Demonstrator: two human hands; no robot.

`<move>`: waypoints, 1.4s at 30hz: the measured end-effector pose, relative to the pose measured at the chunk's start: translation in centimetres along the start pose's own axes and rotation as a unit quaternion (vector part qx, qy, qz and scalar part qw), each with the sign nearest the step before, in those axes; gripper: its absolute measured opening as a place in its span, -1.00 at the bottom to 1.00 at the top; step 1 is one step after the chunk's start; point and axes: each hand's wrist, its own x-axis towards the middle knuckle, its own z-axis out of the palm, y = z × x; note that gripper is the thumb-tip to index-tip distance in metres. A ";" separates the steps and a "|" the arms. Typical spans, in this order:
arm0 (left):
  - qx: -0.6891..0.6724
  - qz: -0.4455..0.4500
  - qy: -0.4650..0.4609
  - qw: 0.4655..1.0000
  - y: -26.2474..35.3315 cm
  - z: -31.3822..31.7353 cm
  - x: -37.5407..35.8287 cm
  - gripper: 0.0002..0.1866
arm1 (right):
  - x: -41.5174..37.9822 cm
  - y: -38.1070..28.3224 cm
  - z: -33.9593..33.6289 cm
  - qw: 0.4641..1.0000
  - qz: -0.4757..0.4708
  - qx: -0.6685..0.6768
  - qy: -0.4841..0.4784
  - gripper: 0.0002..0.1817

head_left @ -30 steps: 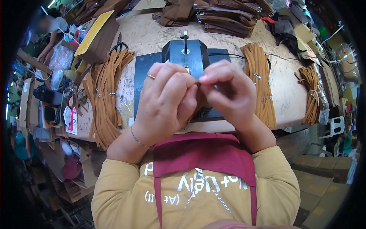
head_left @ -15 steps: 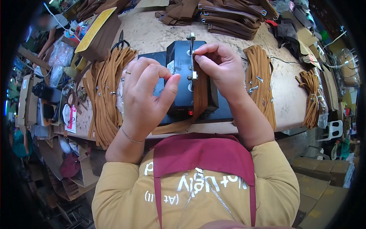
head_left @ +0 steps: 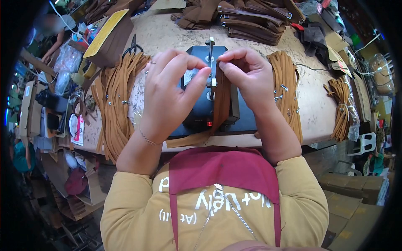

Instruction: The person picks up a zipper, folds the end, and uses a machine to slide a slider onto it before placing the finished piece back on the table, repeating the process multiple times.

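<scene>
A black boxy machine [head_left: 199,106] with metal fittings on top stands in front of me on a dark blue board [head_left: 247,119]. A brown leather strap [head_left: 222,96] runs over the machine's right side, and its tail lies at the front edge. My right hand [head_left: 246,75] pinches the strap's upper end between thumb and fingertips. My left hand [head_left: 173,88] hovers over the machine's left side, thumb and index finger brought close together; anything between them is too small to make out.
Tan strap bundles lie at the left [head_left: 117,104], the right [head_left: 287,96] and far right [head_left: 340,108]. Scissors [head_left: 133,47] rest behind the left bundle. Stacked dark brown straps [head_left: 253,23] are at the back. A person's arm [head_left: 54,46] shows at the far left.
My left hand has moved up and to the right, toward the top of the machine, its fingertips closer together. My right hand has shifted slightly right, still at the strap's end.
</scene>
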 end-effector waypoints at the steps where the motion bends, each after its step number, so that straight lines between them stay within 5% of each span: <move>1: 0.001 0.006 0.004 1.000 0.1 0.4 0.3 -0.88 | -0.2 -0.3 0.0 1.000 0.000 0.000 0.000 -0.89; 9: -0.152 -0.055 -0.044 0.986 1.3 1.2 0.6 -0.87 | -1.9 -1.8 -0.7 0.998 -0.043 0.026 -0.042 -0.90; 12: -0.107 -0.029 -0.059 0.992 1.4 0.9 0.3 -0.88 | -2.0 -1.8 -1.1 0.997 -0.024 0.038 -0.064 -0.91; 14: 0.045 0.063 0.020 0.997 1.4 0.6 0.1 -0.81 | -1.7 -1.4 -1.0 0.996 -0.010 0.038 -0.075 -0.92; 22: 0.061 0.041 0.095 0.993 -0.4 -2.1 -0.6 -0.60 | -0.2 1.2 -1.0 0.994 0.009 0.101 -0.040 -0.86; 42: 0.110 0.007 0.024 0.994 -1.1 -2.3 -1.4 -0.44 | 0.2 1.7 0.3 0.998 0.000 0.064 -0.023 -0.88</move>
